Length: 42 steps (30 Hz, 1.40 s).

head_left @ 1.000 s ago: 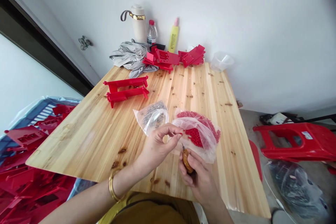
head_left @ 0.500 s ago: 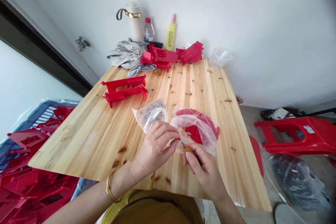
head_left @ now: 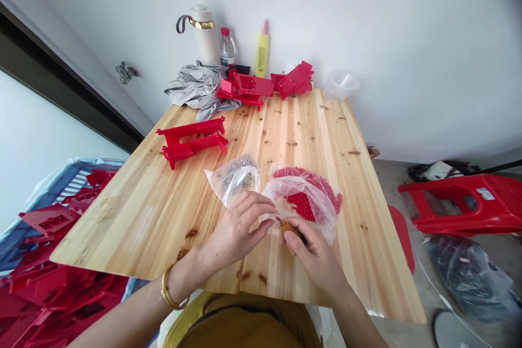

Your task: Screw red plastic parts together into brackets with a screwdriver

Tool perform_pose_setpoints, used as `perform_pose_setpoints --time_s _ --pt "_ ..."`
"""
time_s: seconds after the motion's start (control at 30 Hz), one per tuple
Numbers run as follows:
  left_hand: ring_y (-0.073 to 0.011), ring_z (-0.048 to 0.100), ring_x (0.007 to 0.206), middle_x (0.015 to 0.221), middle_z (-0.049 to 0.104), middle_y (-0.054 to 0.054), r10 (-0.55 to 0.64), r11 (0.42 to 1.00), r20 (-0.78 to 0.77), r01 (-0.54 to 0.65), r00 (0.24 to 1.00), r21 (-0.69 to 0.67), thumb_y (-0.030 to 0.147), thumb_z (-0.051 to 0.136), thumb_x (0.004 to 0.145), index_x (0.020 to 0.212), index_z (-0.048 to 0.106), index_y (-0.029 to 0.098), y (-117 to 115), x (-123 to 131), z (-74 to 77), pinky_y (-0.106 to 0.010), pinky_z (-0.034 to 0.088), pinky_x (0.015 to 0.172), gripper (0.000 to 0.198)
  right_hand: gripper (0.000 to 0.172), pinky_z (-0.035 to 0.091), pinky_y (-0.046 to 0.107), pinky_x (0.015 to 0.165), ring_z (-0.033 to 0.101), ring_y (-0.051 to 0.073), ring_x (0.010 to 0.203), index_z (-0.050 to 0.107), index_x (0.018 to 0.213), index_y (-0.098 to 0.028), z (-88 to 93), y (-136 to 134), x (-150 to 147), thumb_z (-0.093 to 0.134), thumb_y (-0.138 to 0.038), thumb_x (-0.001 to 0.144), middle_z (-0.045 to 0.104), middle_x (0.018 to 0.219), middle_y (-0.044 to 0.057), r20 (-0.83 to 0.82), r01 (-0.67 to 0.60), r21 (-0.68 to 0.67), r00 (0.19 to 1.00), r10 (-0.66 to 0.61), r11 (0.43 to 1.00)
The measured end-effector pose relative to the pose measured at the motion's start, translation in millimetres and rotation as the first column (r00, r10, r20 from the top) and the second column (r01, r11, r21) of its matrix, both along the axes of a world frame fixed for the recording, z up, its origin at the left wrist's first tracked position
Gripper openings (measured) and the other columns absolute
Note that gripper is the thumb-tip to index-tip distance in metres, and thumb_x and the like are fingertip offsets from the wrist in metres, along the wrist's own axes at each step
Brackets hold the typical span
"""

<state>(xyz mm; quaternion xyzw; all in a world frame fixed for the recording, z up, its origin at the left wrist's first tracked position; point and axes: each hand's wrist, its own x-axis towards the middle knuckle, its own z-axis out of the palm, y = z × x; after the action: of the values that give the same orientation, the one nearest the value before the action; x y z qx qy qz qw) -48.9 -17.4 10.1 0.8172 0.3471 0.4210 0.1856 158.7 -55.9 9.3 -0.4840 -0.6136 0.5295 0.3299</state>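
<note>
My right hand (head_left: 312, 247) is closed round a small tool with an amber handle (head_left: 289, 227). A tiny red piece (head_left: 279, 219) sits at the tool's metal tip. My left hand (head_left: 244, 225), with a gold bracelet on the wrist, hovers just left of the tip, its fingers apart and nothing visible between them. Beyond it lies a clear bag of small metal balls (head_left: 240, 171). An open plastic bag of small red pieces (head_left: 302, 204) is beyond my right hand.
Two long red plastic parts (head_left: 193, 145) lie on the wooden table (head_left: 122, 228). More red parts (head_left: 253, 87), grey cloth (head_left: 196, 87), a flask (head_left: 206, 38) and a clear tub (head_left: 341, 87) are at the back. A blue crate (head_left: 75, 176) of red parts stands left, a red stool (head_left: 468, 204) right.
The red piece has left my left fingertips and now sits on the tool's tip. My left fingers have opened away from it. The view has shifted slightly.
</note>
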Motion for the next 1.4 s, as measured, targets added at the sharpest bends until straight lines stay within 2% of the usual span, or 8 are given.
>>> perform_pose_setpoints --time_s 0.2,0.4,0.73,0.9,1.0,1.07,1.17,1.4 --pt "-0.0207 0.062 0.093 0.095 0.067 -0.006 0.295 0.954 -0.224 -0.301 0.929 0.006 0.016 0.052 0.096 0.101 0.061 0.019 23.9 -22.4 -20.9 -0.035 0.052 0.083 0.011 0.028 0.033 0.025 0.055 0.046 0.012 0.063 0.062 0.111 -0.024 -19.5 0.8 -3.8 0.054 -0.047 0.098 0.06 0.087 0.001 -0.32 0.056 -0.202 0.94 -0.119 0.978" --pt "-0.0288 0.061 0.09 0.091 0.066 -0.013 0.304 0.933 -0.718 -0.348 0.626 0.091 0.014 0.05 0.094 0.086 0.066 0.015 57.4 -17.7 -33.9 -0.04 0.049 0.075 0.018 0.03 0.028 0.026 0.052 0.043 0.011 0.061 0.064 0.095 -0.021 -11.4 -1.6 -8.5 0.058 -0.05 0.095 0.059 0.082 0.002 -0.332 0.107 -0.244 0.925 -0.187 0.964" --pt "-0.0274 0.061 0.086 0.089 0.067 -0.012 0.337 0.929 -0.691 -0.344 0.64 0.134 0.014 0.045 0.095 0.083 0.065 0.015 65.7 -20.4 -46.2 -0.036 0.043 0.07 0.023 0.029 0.031 0.026 0.053 0.043 0.01 0.059 0.063 0.093 -0.02 -7.7 1.1 -12.8 0.054 -0.048 0.098 0.059 0.079 0.0 -0.263 0.099 -0.17 0.954 -0.142 0.981" --pt "-0.0231 0.064 0.084 0.082 0.068 -0.007 0.415 0.901 -0.396 -0.431 0.819 0.051 0.019 0.05 0.093 0.081 0.064 0.019 52.7 -23.5 -31.8 -0.039 0.044 0.086 0.019 0.029 0.035 0.027 0.057 0.047 0.012 0.061 0.061 0.091 -0.021 -5.3 8.3 -18.9 0.048 -0.044 0.101 0.06 0.08 0.0 -0.126 0.052 -0.081 0.99 -0.062 0.995" --pt "-0.0205 0.067 0.084 0.083 0.072 -0.004 0.412 0.856 0.007 -0.385 0.911 -0.345 0.025 0.056 0.092 0.085 0.065 0.02 32.9 -17.8 -14.1 -0.036 0.048 0.086 0.012 0.026 0.039 0.028 0.062 0.052 0.014 0.066 0.061 0.093 -0.021 -3.4 14.4 -30.0 0.047 -0.04 0.102 0.063 0.081 0.001 -0.018 0.084 0.029 0.996 -0.083 0.996" --pt "-0.0181 0.068 0.081 0.083 0.073 -0.003 0.406 0.765 0.241 -0.183 0.882 -0.617 0.031 0.058 0.092 0.088 0.065 0.019 21.1 -12.2 -3.1 -0.032 0.051 0.08 0.015 0.021 0.042 0.028 0.066 0.057 0.016 0.072 0.061 0.097 -0.021 -2.3 18.2 -38.3 0.048 -0.038 0.101 0.065 0.084 0.002 0.031 0.098 0.111 0.994 -0.102 0.989" --pt "-0.0152 0.066 0.076 0.081 0.072 -0.003 0.435 0.657 0.412 0.031 0.801 -0.753 0.037 0.062 0.09 0.087 0.065 0.017 11.5 -5.8 7.6 -0.028 0.052 0.077 0.021 0.017 0.044 0.03 0.069 0.06 0.018 0.076 0.06 0.1 -0.021 -1.2 21.7 -47.5 0.049 -0.033 0.101 0.065 0.085 0.003 0.075 0.102 0.197 0.99 -0.119 0.975" --pt "-0.0132 0.063 0.073 0.079 0.07 -0.002 0.444 0.665 0.454 0.054 0.773 -0.744 0.037 0.067 0.087 0.086 0.066 0.017 7.4 -3.0 9.3 -0.027 0.052 0.077 0.02 0.013 0.043 0.028 0.067 0.059 0.017 0.071 0.061 0.097 -0.021 1.7 20.6 -52.1 0.05 -0.029 0.1 0.064 0.081 0.001 0.078 0.112 0.241 0.988 -0.134 0.964"
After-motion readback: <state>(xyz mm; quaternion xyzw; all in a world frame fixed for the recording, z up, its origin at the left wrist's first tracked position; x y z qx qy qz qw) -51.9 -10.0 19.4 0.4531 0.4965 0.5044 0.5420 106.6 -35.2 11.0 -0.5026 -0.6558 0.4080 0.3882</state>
